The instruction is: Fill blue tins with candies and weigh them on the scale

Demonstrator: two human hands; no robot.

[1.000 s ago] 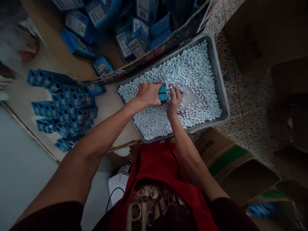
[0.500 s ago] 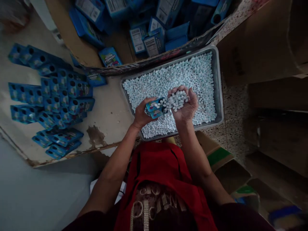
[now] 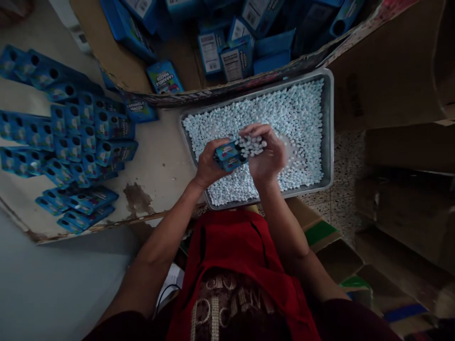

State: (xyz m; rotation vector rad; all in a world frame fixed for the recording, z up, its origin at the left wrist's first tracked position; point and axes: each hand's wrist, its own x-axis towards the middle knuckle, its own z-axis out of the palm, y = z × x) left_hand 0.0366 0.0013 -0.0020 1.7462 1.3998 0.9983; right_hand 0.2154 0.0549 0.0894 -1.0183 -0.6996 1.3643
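My left hand [image 3: 209, 165] is wrapped round two small blue boxes [image 3: 227, 150], held side by side above the left part of a metal tray [image 3: 329, 137]. Pale blue-white candies [image 3: 295, 104] fill the tray in a wide layer. My right hand [image 3: 268, 154] is cupped round a heap of the same candies [image 3: 251, 145], its fingers curled at the boxes' right end. Some candies lie right at that end of the boxes; the openings themselves are partly hidden by them.
Rows of blue boxes [image 3: 74, 123] stand on the worn table [image 3: 159, 175] at left. A large cardboard carton [image 3: 142, 78] of blue boxes is beyond the tray. Brown cartons [image 3: 387, 71] are at right, and open cartons [image 3: 337, 255] sit low at right.
My right hand has tilted and closed more towards the boxes, and its heap of candies is smaller. My left hand keeps its hold on the boxes. The whole view has shifted slightly.
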